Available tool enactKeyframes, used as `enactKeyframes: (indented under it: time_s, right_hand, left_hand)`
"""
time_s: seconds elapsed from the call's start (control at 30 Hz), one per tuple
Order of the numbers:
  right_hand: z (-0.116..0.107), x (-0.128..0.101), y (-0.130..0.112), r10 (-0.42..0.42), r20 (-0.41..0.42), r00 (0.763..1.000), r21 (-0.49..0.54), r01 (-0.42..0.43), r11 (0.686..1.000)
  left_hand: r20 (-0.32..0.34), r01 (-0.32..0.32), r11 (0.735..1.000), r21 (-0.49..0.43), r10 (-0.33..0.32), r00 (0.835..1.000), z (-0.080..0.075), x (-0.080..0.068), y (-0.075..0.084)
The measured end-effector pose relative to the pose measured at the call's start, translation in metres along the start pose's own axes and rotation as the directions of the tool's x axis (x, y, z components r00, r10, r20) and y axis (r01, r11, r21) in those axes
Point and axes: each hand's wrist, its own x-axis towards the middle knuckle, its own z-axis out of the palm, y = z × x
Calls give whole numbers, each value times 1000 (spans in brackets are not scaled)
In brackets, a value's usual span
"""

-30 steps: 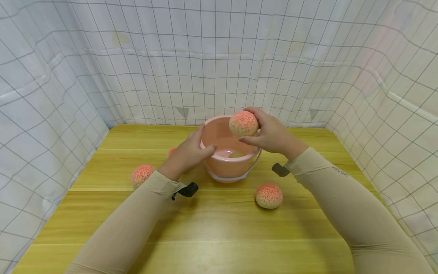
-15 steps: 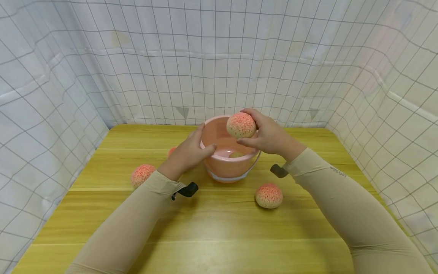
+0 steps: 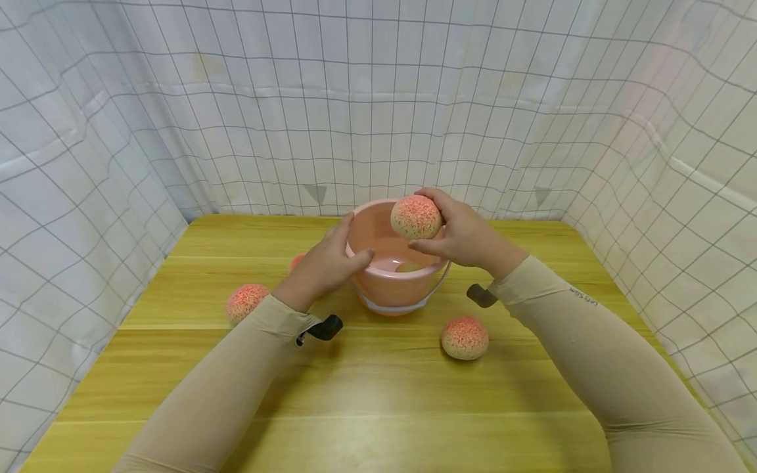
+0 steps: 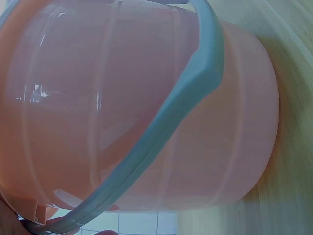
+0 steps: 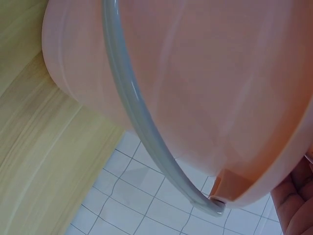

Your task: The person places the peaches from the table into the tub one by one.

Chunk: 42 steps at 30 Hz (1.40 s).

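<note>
Right hand (image 3: 467, 231) is pinching a peach (image 3: 416, 217) over the bucket (image 3: 395, 276) near the table's (image 3: 378, 394) far edge; left hand (image 3: 324, 264), fingers straight, is touching its rim. Three more peaches (image 3: 464, 337) are lying around it, checked cloth (image 3: 378, 98) hanging behind.

Left wrist: bucket (image 4: 122, 107), grey handle (image 4: 161, 137).

Right wrist: bucket (image 5: 205, 73), handle (image 5: 142, 122), table (image 5: 44, 152), palm edge.

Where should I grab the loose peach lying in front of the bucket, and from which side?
Take the peach across its round middle, fingers coming straight down from above. It sits alone on the bare table, apart from the bucket, so all sides are free. The right hand already holds another peach.
</note>
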Motion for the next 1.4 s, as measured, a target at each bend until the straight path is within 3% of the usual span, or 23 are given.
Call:
enactKeyframes:
  time_s: [1.4]
  right_hand:
    - [1, -4, 1, -12, -2, 1000, -1, 12, 1000]
  left_hand:
    - [3, 11, 1000, -11, -11, 1000, 0, 0, 1]
